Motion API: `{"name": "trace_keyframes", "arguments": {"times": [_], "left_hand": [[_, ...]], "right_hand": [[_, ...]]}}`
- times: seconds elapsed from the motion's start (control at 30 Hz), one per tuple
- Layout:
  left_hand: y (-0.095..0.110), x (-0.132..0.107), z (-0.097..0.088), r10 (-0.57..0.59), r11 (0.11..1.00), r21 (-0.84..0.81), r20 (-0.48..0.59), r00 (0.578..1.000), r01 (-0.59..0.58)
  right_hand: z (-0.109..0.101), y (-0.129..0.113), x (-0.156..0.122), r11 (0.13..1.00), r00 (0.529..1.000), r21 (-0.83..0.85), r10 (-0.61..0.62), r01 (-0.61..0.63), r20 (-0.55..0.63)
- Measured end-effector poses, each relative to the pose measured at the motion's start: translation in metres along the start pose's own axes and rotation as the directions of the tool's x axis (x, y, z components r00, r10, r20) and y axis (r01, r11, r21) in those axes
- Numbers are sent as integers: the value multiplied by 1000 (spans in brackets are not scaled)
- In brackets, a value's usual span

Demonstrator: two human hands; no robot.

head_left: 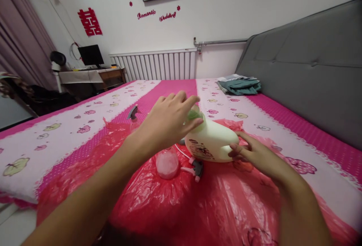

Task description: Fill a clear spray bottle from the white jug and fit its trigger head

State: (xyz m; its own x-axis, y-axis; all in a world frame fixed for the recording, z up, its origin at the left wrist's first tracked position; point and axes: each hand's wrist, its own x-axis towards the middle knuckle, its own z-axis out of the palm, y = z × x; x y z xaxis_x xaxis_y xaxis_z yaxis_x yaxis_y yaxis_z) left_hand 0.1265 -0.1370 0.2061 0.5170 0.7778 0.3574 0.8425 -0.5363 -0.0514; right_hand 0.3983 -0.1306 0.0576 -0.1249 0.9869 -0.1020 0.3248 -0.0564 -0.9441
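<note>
A cream plastic jug [212,142] with a green cap [195,116] stands on a red plastic sheet [175,200] spread over the bed. My left hand [169,119] reaches over it, fingers closed around the green cap. My right hand [253,153] grips the jug's lower right side. Just in front of the jug a small clear spray bottle [167,163] stands without its head. Its pink and grey trigger head [195,168] lies beside it on the sheet. Another spray bottle with a grey trigger [133,114] stands further back left.
The bed has a pink and white patterned cover [70,133] and a grey padded headboard [311,65] on the right. Folded green clothes [240,86] lie at the far end. A white radiator [155,65] and a desk with a monitor [91,55] stand by the far wall.
</note>
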Motion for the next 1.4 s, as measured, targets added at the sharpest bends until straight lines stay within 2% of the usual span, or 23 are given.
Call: {"name": "trace_keyframes", "arguments": {"times": [0.03, 0.1, 0.27, 0.67, 0.9, 1.07, 1.17, 1.27, 1.33, 1.4], "left_hand": [[1, 1, 2, -39, 998, 52, 1, 999, 38], [2, 4, 3, -49, 994, 100, 43, 998, 44], [-4, 8, -6, 85, 992, 80, 132, 988, -96], [-24, 14, -1, 209, 975, 41, 141, 968, -216], [-25, 16, -6, 242, 966, 43, 196, 950, -255], [-31, 18, -2, 287, 953, 42, 194, 938, -300], [-37, 17, 5, 280, 958, 26, 120, 952, -285], [-43, 4, 19, 185, 977, -91, -84, 979, -192], [-49, -16, 36, 62, 965, -229, -264, 963, -125], [-57, -45, 62, -70, 940, -333, -394, 916, -72]], "right_hand": [[0, 0, 0, 1000, 1000, 3, 1, -1, 2], [-1, 1, 0, 1000, 1000, 2, -1, 1, 6], [-3, 8, 2, 999, 1000, -42, -4, 5, 28], [4, 15, 8, 996, 999, -93, -22, 19, -31], [4, 13, 7, 994, 1000, -105, -22, 21, -9], [7, 13, 5, 988, 999, -148, -35, 35, -3], [9, 13, 8, 992, 999, -124, -19, 14, -42], [9, 12, 11, 999, 993, -25, 33, -36, -111], [7, 13, 12, 998, 985, 30, 57, -53, -162], [4, 15, 11, 997, 973, 45, 67, -59, -219]]}}
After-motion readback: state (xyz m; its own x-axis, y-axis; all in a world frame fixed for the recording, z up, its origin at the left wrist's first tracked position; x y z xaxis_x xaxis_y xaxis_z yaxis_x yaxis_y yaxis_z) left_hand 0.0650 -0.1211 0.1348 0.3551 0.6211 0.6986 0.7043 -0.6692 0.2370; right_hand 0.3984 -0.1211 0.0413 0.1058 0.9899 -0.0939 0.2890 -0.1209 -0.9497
